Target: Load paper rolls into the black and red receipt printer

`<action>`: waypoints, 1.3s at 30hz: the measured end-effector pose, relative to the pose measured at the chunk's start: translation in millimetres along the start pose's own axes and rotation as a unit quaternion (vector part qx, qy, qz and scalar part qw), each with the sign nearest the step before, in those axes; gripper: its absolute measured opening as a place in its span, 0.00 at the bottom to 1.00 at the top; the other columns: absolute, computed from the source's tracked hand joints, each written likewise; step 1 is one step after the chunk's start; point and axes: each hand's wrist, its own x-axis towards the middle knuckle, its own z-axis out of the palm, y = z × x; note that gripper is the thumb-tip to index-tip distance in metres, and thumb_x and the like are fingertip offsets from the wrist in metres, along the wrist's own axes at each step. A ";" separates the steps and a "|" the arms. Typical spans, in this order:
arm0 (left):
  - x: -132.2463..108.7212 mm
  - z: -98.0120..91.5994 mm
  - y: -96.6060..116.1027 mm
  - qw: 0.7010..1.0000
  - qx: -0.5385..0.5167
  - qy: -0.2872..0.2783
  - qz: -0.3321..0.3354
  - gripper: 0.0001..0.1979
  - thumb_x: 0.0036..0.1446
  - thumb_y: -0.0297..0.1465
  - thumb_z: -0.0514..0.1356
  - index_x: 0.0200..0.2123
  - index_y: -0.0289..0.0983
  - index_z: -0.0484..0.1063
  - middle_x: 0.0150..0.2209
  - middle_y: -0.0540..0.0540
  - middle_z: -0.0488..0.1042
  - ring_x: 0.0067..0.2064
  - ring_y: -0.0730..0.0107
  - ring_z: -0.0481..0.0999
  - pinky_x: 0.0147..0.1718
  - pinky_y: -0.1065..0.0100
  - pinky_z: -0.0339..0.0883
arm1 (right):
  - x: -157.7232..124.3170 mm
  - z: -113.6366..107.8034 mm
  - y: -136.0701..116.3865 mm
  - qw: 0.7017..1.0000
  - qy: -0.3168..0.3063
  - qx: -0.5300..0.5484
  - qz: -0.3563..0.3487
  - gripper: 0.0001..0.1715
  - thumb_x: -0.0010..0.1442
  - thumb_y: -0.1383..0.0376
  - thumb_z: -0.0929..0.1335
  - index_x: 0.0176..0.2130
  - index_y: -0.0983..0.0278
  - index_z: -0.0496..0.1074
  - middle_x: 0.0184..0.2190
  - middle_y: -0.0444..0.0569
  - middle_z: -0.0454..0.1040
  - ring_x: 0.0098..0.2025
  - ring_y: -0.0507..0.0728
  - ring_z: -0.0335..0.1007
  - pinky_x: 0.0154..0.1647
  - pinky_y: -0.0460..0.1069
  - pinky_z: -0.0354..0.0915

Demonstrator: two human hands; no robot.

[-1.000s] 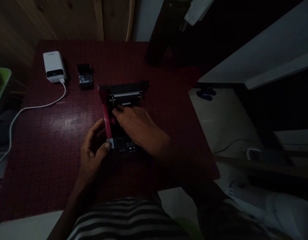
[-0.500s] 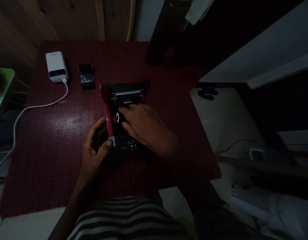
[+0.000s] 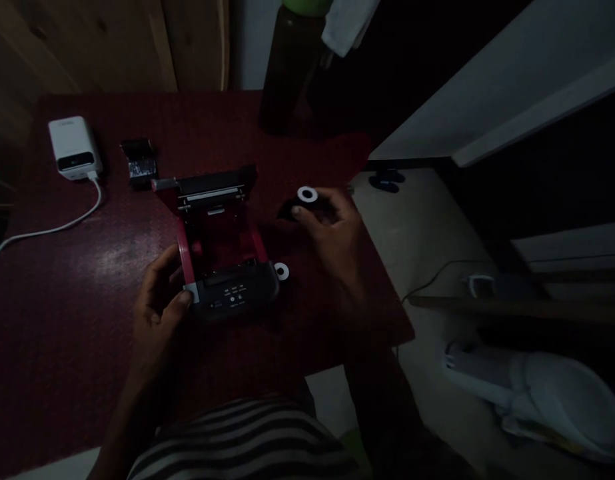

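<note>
A red and black label printer (image 3: 237, 293) sits on the table with its lid (image 3: 212, 183) raised and its red inner bay exposed. My left hand (image 3: 160, 300) grips the printer's left side, thumb on the grey front corner and fingers along the outer wall. To the right of the printer and above the table, my right hand (image 3: 332, 227) holds a small black roll (image 3: 290, 210) with a white ring-shaped core, between thumb and fingers. Beside the printer's right front corner shows another white ring (image 3: 282, 271); what it belongs to is too dark to make out.
A white power bank (image 3: 74, 143) with a white cable (image 3: 52, 232) lies at the back left of the red table (image 3: 102, 333). Near it is a small dark, shiny object (image 3: 141, 167). A dark bottle with a green lid (image 3: 287, 67) stands at the back edge.
My right hand has come out of the printer's bay and moved right, carrying the black roll. My left hand stays on the printer's side. The view has shifted, uncovering the white ring beside the printer.
</note>
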 end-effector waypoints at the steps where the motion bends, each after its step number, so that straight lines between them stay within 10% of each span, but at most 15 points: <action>1: 0.5 -0.7 -0.7 1.000 0.005 0.001 0.000 0.29 0.68 0.41 0.74 0.71 0.52 0.81 0.72 0.46 0.81 0.73 0.42 0.80 0.61 0.53 0.85 | 0.0 7.6 11.1 1.000 -0.015 -0.001 0.017 0.15 0.65 0.58 0.76 0.51 0.57 0.77 0.50 0.51 0.88 0.54 0.63 0.85 0.59 0.61 0.78; 11: 2.0 -1.0 0.1 1.000 -0.006 -0.009 -0.013 0.30 0.67 0.43 0.75 0.70 0.56 0.82 0.74 0.50 0.78 0.78 0.37 0.74 0.67 0.46 0.83 | -5.1 26.1 34.6 0.996 -0.085 -0.030 0.028 0.20 0.62 0.63 0.76 0.54 0.61 0.80 0.55 0.54 0.88 0.56 0.64 0.83 0.61 0.60 0.76; 16: 2.8 -4.7 -2.5 1.000 0.000 -0.022 -0.012 0.31 0.66 0.45 0.76 0.71 0.54 0.81 0.72 0.46 0.81 0.72 0.37 0.81 0.60 0.48 0.86 | -24.8 -1.6 29.7 0.994 -0.091 -0.034 0.044 0.30 0.61 0.65 0.76 0.62 0.59 0.79 0.63 0.57 0.85 0.58 0.64 0.83 0.58 0.61 0.78; 22: 3.8 -4.9 -4.1 1.000 -0.001 -0.021 -0.011 0.31 0.67 0.45 0.76 0.72 0.55 0.80 0.73 0.46 0.80 0.74 0.36 0.79 0.62 0.47 0.86 | -75.7 -33.4 16.8 0.983 -0.165 -0.044 0.062 0.19 0.63 0.66 0.75 0.53 0.59 0.84 0.48 0.50 0.87 0.41 0.59 0.82 0.45 0.55 0.78; 29: 1.0 1.4 2.3 1.000 -0.016 -0.017 -0.014 0.29 0.68 0.42 0.75 0.71 0.55 0.81 0.71 0.48 0.82 0.72 0.41 0.81 0.62 0.51 0.85 | -90.1 -6.7 12.6 0.984 -0.177 -0.005 0.019 0.18 0.61 0.71 0.72 0.49 0.59 0.84 0.52 0.53 0.89 0.57 0.64 0.86 0.63 0.62 0.78; 34: -2.8 3.3 5.8 0.999 -0.018 0.000 -0.035 0.28 0.67 0.41 0.74 0.69 0.56 0.83 0.72 0.51 0.81 0.78 0.40 0.73 0.66 0.49 0.83 | -82.3 -50.7 -26.7 0.981 -0.179 -0.066 0.031 0.20 0.65 0.68 0.73 0.55 0.56 0.82 0.54 0.50 0.90 0.58 0.65 0.87 0.64 0.63 0.79; 39: -6.1 4.4 6.3 0.998 -0.038 -0.009 -0.058 0.30 0.70 0.40 0.73 0.73 0.54 0.78 0.74 0.46 0.79 0.74 0.40 0.78 0.65 0.47 0.83 | -50.7 -57.7 -87.2 0.952 -0.237 -0.152 -0.124 0.24 0.71 0.69 0.69 0.62 0.52 0.81 0.58 0.51 0.87 0.61 0.68 0.84 0.66 0.67 0.77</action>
